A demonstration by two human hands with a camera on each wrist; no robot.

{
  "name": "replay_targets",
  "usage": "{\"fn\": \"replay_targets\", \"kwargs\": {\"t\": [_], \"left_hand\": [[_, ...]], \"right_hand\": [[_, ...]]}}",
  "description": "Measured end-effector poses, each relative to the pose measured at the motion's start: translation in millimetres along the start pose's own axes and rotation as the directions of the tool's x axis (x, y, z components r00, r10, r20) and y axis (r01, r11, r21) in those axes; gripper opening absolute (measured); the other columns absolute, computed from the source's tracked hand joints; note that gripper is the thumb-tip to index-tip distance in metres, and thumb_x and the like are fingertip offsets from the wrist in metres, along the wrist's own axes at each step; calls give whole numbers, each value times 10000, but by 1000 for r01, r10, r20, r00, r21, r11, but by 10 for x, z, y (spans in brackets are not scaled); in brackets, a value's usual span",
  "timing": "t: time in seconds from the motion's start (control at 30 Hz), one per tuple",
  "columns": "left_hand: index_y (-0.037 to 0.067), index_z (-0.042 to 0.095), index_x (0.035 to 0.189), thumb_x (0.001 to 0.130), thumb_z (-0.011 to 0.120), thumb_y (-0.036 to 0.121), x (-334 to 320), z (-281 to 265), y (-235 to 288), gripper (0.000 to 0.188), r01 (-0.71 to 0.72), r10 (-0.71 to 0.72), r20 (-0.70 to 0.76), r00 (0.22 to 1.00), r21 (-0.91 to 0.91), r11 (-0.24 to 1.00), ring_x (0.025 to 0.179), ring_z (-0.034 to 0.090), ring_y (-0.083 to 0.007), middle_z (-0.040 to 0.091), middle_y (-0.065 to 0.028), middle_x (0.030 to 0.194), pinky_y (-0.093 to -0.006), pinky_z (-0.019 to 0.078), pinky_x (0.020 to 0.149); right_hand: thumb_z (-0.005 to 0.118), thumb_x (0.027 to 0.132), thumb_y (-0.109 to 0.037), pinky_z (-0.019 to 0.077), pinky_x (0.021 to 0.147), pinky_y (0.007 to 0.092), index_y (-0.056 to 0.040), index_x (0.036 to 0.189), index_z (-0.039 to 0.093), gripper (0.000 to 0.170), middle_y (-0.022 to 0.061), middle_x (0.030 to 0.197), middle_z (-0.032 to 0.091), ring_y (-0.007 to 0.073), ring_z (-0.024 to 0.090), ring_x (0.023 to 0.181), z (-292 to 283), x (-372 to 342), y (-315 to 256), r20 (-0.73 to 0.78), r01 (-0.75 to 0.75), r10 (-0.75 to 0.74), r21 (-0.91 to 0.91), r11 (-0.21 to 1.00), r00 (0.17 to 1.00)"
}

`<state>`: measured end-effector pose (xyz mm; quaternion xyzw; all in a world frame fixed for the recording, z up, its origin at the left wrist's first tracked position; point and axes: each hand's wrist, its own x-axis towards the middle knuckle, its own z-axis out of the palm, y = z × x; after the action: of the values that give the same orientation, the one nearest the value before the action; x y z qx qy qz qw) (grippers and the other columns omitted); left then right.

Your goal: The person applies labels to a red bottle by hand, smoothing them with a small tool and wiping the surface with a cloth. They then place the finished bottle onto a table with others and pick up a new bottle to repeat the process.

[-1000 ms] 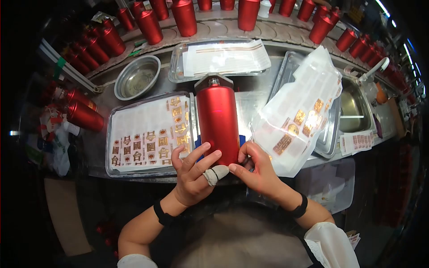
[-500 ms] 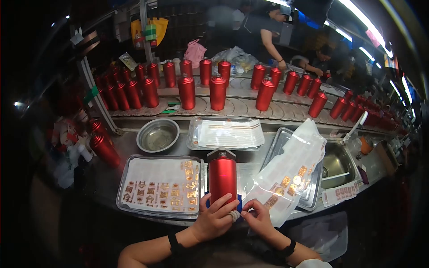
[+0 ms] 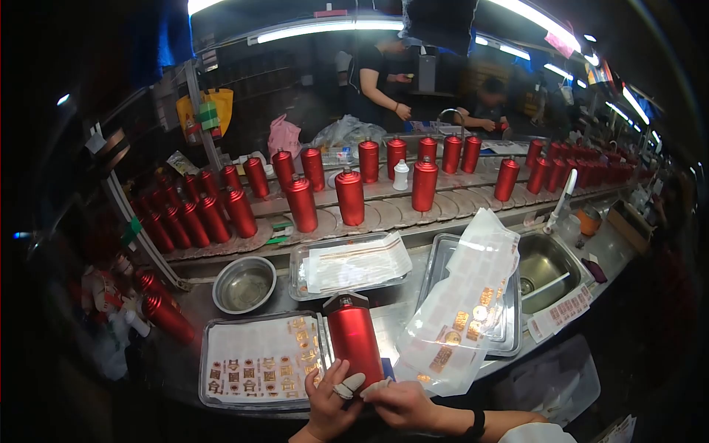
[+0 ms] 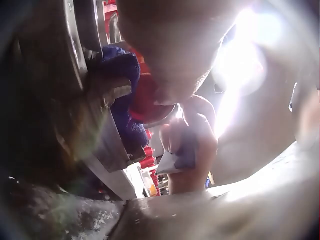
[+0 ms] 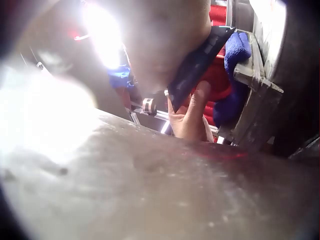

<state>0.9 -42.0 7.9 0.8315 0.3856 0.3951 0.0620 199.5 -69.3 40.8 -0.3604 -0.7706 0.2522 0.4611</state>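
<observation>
A red bottle (image 3: 354, 336) lies lengthwise before me, its neck pointing away into an angular plate. Blue padding (image 5: 238, 52) supports it. My left hand (image 3: 329, 410) rests its extended fingers along the bottle's near left side, and a pale cover (image 3: 348, 385) wraps one of its digits. At the bottle's near end my right hand (image 3: 405, 403) is close beside the left. Its fingers pinch a thin flat piece (image 5: 200, 65), dark against the light in the right wrist view. Beside the bottle lies a tray (image 3: 221, 400) with a sheet of gold stickers (image 3: 251, 375).
Right of the bottle, a translucent sheet with gold stickers (image 3: 461, 325) overlaps another tray (image 3: 511, 336). Behind are a metal bowl (image 3: 245, 286) and a tray of white strips (image 3: 358, 264). A sink (image 3: 546, 269) is at right. Several red bottles (image 3: 350, 198) stand on the conveyor.
The head view has tilted upward, showing more of the conveyor and people beyond. My right hand has closed in on the bottle's near end beside the left hand, which stays against the bottle.
</observation>
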Motion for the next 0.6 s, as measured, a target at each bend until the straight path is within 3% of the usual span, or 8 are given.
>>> {"fn": "replay_targets", "kwargs": {"t": [0.2, 0.4, 0.5, 0.6], "left_hand": [[99, 634, 1260, 706, 769, 69, 95, -40, 68, 571, -27, 23, -62, 998, -66, 997, 1343, 501, -335, 564, -186, 1404, -509, 271, 1094], [92, 654, 1228, 709, 767, 70, 120, -49, 46, 532, -22, 16, -75, 997, -78, 997, 1325, 519, -341, 585, -184, 1379, -518, 284, 1082], [87, 662, 1216, 713, 763, 69, 116, -26, 48, 513, -12, 5, -90, 996, -81, 997, 1320, 524, -344, 591, -186, 1370, -522, 297, 1073], [87, 660, 1222, 716, 765, 74, 110, -33, 41, 517, -6, -3, -97, 995, -89, 996, 1314, 529, -346, 590, -187, 1371, -522, 305, 1066]], "right_hand": [[671, 773, 7, 538, 647, 322, -71, 1011, 726, 257, 107, 848, 715, 265, 690, 708, -41, -100, 71, 3, -112, 112, 58, 992, 994], [655, 776, 27, 532, 647, 290, -44, 963, 740, 217, 112, 873, 735, 202, 698, 708, -54, -115, 108, -96, -156, 174, 174, 972, 980], [643, 782, 40, 525, 647, 264, -30, 944, 741, 202, 102, 875, 741, 165, 697, 718, -95, -156, 138, -71, -276, 299, 235, 932, 951], [639, 789, 47, 514, 635, 251, -27, 935, 745, 195, 99, 880, 744, 146, 691, 716, -116, -150, 168, -50, -288, 312, 275, 917, 949]]}}
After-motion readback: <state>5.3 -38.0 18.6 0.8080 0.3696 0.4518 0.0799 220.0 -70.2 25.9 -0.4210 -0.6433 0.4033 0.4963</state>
